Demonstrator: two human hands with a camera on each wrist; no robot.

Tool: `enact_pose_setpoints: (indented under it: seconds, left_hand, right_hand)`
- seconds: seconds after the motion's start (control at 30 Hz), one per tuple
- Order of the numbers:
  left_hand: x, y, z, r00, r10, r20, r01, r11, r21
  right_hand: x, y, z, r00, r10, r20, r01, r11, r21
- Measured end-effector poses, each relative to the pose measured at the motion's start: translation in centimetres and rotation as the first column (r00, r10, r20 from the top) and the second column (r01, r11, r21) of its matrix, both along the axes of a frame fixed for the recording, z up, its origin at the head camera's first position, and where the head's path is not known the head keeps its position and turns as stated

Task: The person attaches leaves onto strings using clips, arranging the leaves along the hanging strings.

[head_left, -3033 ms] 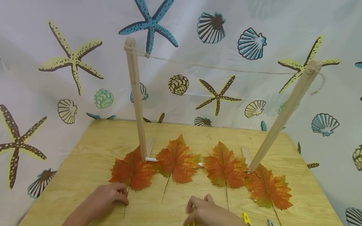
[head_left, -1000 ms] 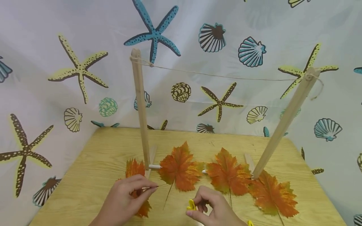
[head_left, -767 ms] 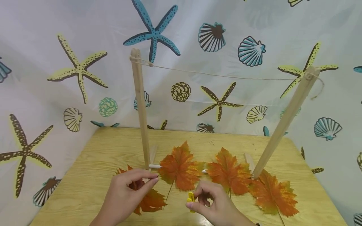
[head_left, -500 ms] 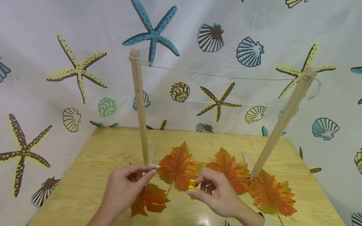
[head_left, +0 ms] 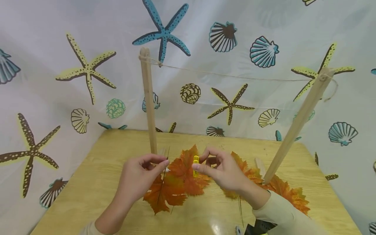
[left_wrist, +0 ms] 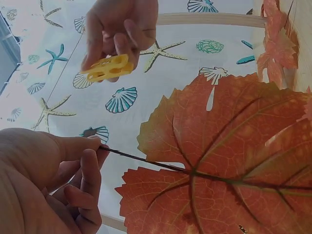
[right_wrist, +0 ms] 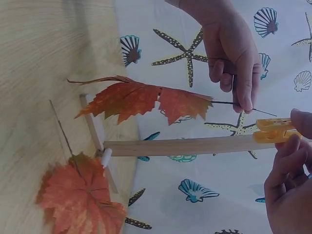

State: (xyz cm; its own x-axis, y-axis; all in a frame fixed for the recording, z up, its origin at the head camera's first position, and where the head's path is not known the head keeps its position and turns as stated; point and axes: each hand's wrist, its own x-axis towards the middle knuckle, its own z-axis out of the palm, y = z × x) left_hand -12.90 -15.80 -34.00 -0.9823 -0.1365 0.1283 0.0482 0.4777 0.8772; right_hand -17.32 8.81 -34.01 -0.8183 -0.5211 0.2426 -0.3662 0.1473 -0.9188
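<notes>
My left hand [head_left: 144, 174] pinches the thin dark stem of an orange maple-like leaf [head_left: 165, 192], which hangs blade down below the fingers. In the left wrist view the stem runs from my fingertips to the leaf [left_wrist: 229, 161]. My right hand [head_left: 224, 169] pinches a yellow clothespin [head_left: 195, 165] between thumb and forefinger, a short gap to the right of the stem. From the right wrist, the clothespin [right_wrist: 275, 130] shows close to the stem's free tip. Above both hands, a twine line [head_left: 229, 75] stretches between two wooden posts.
The left post [head_left: 149, 104] stands behind my left hand, the right post [head_left: 298, 125] leans outward. More leaves lie on the wooden table [head_left: 97, 176], one [head_left: 191, 169] behind the held leaf, another [head_left: 289, 192] at the right. A grey clothespin [head_left: 238, 230] lies near the front edge.
My left hand has picked up the leftmost leaf by its stem and turned it blade down. My right hand has lifted the yellow clothespin. Both hands have risen and moved forward.
</notes>
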Motion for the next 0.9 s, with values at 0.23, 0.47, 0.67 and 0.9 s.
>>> enact_pose_setpoints:
  seconds: [0.23, 0.47, 0.67, 0.9]
  left_hand:
    - [-1.0, -0.1, 1.2, 0.997, -0.003, -0.076, 0.0, 0.999, -0.043]
    - [-1.8, 0.4, 1.9, 0.994, -0.019, -0.112, 0.007, 0.995, -0.1]
    - [-2.3, 0.5, 2.6, 0.988, -0.007, -0.155, -0.008, 0.995, -0.095]
    - [-3.3, -0.2, 3.8, 0.977, -0.026, -0.209, 0.004, 0.994, -0.106]
  right_hand:
    - [-1.1, -1.3, 2.3, 1.0, -0.023, 0.006, 0.023, 1.0, 0.011]
    - [-2.4, -2.3, 3.8, 0.995, -0.026, -0.095, 0.026, 1.0, -0.005]
    - [-3.4, -3.4, 5.7, 0.988, -0.032, -0.153, 0.03, 0.999, -0.016]
    - [-4.3, -4.7, 7.6, 0.979, -0.061, -0.194, 0.054, 0.998, -0.041]
